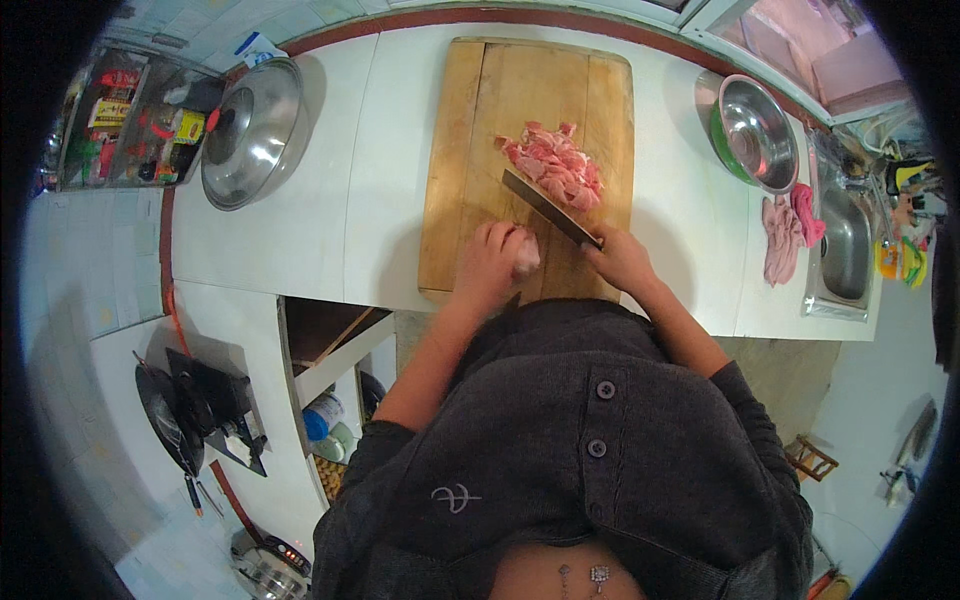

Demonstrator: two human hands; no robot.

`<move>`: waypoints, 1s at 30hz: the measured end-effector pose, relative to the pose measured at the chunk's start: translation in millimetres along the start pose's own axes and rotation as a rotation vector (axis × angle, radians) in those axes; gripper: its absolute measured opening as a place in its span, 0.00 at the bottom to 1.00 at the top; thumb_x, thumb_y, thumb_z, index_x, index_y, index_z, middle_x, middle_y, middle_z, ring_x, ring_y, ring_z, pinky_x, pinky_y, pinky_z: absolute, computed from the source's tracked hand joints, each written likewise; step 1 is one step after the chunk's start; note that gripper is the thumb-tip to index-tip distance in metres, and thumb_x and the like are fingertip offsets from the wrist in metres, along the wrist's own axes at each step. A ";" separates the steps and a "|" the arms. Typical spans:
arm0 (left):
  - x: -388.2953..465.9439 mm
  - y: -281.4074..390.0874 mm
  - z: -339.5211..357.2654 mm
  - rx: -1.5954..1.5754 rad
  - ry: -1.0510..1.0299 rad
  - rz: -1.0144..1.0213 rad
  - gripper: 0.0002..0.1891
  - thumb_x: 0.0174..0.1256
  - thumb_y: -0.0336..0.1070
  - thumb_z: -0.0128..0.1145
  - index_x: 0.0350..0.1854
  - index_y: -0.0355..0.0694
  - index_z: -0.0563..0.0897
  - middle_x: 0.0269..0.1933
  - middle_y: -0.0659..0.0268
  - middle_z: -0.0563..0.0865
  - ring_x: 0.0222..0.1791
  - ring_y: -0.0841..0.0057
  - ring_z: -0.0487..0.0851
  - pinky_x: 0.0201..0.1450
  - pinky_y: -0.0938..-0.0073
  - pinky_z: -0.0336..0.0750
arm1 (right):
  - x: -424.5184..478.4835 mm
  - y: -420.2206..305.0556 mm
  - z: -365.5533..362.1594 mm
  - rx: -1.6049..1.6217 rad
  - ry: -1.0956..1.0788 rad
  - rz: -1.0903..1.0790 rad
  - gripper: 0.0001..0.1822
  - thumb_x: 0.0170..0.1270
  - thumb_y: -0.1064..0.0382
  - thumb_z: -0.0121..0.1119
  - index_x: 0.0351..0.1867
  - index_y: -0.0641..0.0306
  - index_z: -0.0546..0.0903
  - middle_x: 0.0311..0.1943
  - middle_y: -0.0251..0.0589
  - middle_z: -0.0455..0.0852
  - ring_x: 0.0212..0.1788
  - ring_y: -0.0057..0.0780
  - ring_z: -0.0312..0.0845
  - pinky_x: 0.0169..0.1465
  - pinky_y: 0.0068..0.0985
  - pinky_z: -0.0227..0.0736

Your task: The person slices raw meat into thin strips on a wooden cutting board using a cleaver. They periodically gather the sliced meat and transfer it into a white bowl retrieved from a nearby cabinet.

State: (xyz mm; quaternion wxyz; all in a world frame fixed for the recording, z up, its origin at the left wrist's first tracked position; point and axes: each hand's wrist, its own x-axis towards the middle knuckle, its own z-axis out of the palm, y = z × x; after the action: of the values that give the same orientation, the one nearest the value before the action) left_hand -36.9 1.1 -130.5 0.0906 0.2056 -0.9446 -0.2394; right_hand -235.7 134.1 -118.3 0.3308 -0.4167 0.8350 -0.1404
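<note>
A wooden cutting board point(555, 90) lies on the white counter in front of me. On its middle is a heap of sliced raw meat point(559, 166). My right hand point(621, 259) grips a cleaver-like kitchen knife point(547, 206), whose blade points up and to the left along the lower edge of the heap. My left hand point(495, 259) holds a pale piece of raw meat point(528, 253) near the board's front edge, left of the knife. The fingers partly hide this piece.
A glass-lidded pan point(251, 135) stands at the left, beside a rack of condiments point(127, 120). To the right are a metal bowl point(757, 135), pink cloths point(784, 232) and a steel sink point(847, 247). A wok point(169, 420) is at the lower left.
</note>
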 end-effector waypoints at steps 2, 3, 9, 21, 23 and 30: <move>-8.0 5.5 1.9 -0.035 0.097 -0.075 0.29 0.42 0.29 0.64 0.53 0.40 0.71 0.52 0.56 0.72 0.54 0.54 0.70 0.55 0.59 0.68 | 0.7 0.0 -0.4 -0.013 -0.016 0.024 0.17 0.57 0.55 0.56 0.45 0.61 0.80 0.38 0.52 0.84 0.42 0.49 0.79 0.46 0.39 0.72; -13.1 6.7 5.6 -0.086 0.144 -0.156 0.30 0.42 0.30 0.64 0.53 0.40 0.71 0.52 0.56 0.72 0.54 0.54 0.70 0.55 0.59 0.68 | 0.8 -0.1 -0.5 -0.022 -0.024 0.036 0.17 0.57 0.56 0.56 0.45 0.61 0.80 0.38 0.52 0.84 0.42 0.49 0.79 0.46 0.39 0.72; -17.2 -4.4 5.7 -0.092 0.192 -0.336 0.33 0.41 0.38 0.70 0.54 0.42 0.71 0.52 0.55 0.72 0.52 0.54 0.70 0.53 0.59 0.68 | -1.0 -4.6 -1.6 -0.003 -0.029 0.019 0.16 0.59 0.51 0.55 0.41 0.60 0.81 0.34 0.54 0.83 0.39 0.52 0.79 0.43 0.43 0.73; -4.4 13.6 6.0 0.010 0.217 -0.223 0.30 0.45 0.40 0.66 0.55 0.42 0.72 0.52 0.55 0.74 0.51 0.55 0.72 0.52 0.57 0.69 | -16.1 -36.1 -37.3 -0.203 -0.003 -0.238 0.10 0.61 0.56 0.52 0.35 0.58 0.80 0.26 0.51 0.82 0.31 0.50 0.80 0.35 0.44 0.73; -3.5 17.6 -0.7 0.035 0.218 -0.170 0.28 0.46 0.37 0.64 0.54 0.41 0.73 0.52 0.55 0.74 0.52 0.55 0.72 0.52 0.58 0.70 | -18.0 -34.1 -39.1 -0.234 -0.039 -0.246 0.10 0.61 0.57 0.51 0.36 0.58 0.80 0.25 0.51 0.82 0.30 0.50 0.80 0.34 0.44 0.73; -2.3 18.1 -4.7 0.047 0.161 -0.161 0.25 0.50 0.33 0.60 0.54 0.41 0.74 0.48 0.57 0.75 0.51 0.54 0.72 0.51 0.59 0.72 | -19.2 -40.4 -47.5 -0.409 -0.193 -0.225 0.09 0.60 0.61 0.51 0.37 0.59 0.79 0.25 0.49 0.83 0.30 0.48 0.81 0.33 0.43 0.75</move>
State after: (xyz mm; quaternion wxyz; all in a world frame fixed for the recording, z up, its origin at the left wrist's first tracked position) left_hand -39.7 14.7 -117.7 0.1419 0.3014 -0.9200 -0.2065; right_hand -234.8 122.5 -54.1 0.3000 -0.5766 0.7591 0.0358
